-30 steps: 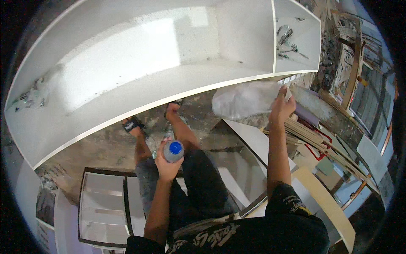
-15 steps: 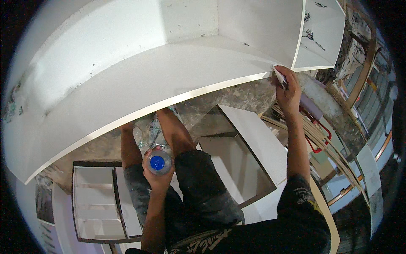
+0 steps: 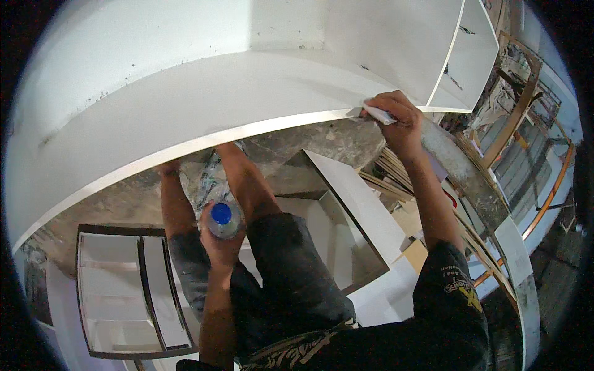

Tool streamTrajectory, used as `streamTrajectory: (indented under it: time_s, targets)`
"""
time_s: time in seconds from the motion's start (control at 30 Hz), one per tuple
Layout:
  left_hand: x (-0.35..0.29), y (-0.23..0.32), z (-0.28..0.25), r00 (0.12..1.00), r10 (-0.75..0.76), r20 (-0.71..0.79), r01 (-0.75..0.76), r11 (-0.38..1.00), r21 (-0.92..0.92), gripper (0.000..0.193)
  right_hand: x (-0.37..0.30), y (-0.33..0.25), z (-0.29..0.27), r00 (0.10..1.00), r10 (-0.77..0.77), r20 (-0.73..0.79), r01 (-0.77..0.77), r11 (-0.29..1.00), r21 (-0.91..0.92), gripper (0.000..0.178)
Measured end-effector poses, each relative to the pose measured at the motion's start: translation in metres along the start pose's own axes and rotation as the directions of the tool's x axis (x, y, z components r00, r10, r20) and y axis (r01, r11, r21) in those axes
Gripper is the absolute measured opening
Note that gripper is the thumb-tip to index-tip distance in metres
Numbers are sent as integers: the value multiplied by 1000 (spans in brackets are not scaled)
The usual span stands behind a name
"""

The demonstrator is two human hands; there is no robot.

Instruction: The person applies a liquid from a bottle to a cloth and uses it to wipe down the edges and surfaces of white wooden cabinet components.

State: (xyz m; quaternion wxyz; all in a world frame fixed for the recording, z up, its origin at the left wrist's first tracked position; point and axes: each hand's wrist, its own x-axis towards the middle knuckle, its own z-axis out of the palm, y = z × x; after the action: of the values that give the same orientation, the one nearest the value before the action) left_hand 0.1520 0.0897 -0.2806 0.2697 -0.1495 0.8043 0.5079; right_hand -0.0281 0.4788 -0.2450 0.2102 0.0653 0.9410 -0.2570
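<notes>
Knuckles bent, the right hand (image 3: 403, 121) pinches a folded white wad (image 3: 380, 115), cloth or paper, I can't tell which, right at the front edge (image 3: 272, 126) of a long white cabinet (image 3: 185, 80), a little short of where the upright divider (image 3: 445, 52) meets it. Folding the wad small probably suits so narrow a strip, since the fingertips can bear on it directly while the wrist sits outside the cabinet. Whether it presses hard or barely brushes, I can't make out from here. Down in the gap between the knees, the left hand (image 3: 220, 252) is wrapped round a clear bottle (image 3: 228, 230), its blue cap (image 3: 221, 213) on and facing up. That low grip, close to the body, likely holds the bottle upright and out of the right arm's way. Left of that forearm sits a dark-edged shelf unit (image 3: 111, 281); on the other side, a white box (image 3: 356, 198) stands near some pale wooden strips (image 3: 391, 166).
</notes>
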Motion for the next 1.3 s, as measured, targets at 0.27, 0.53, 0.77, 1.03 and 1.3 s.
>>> streamTrajectory:
  time_s: [0.27,0.53,0.77,1.03,1.3]
  targets:
    - [-5,-8,-10,990,-129,-61,126,990,-58,75,3,30,-49,987,-35,156,54,992,-115,29]
    - [9,4,4,969,-174,173,189,979,-73,73,28,-24,1,956,-210,206,204,978,54,28]
    - [2,0,25,973,-185,138,223,904,-365,71,49,-145,61,929,-316,195,290,945,150,29]
    - [-7,-7,10,955,-231,-187,88,821,-564,74,72,-275,147,873,-467,143,444,880,166,35]
    - [5,-20,-22,893,-375,-250,149,769,-622,73,112,-408,239,796,-597,99,581,799,156,24]
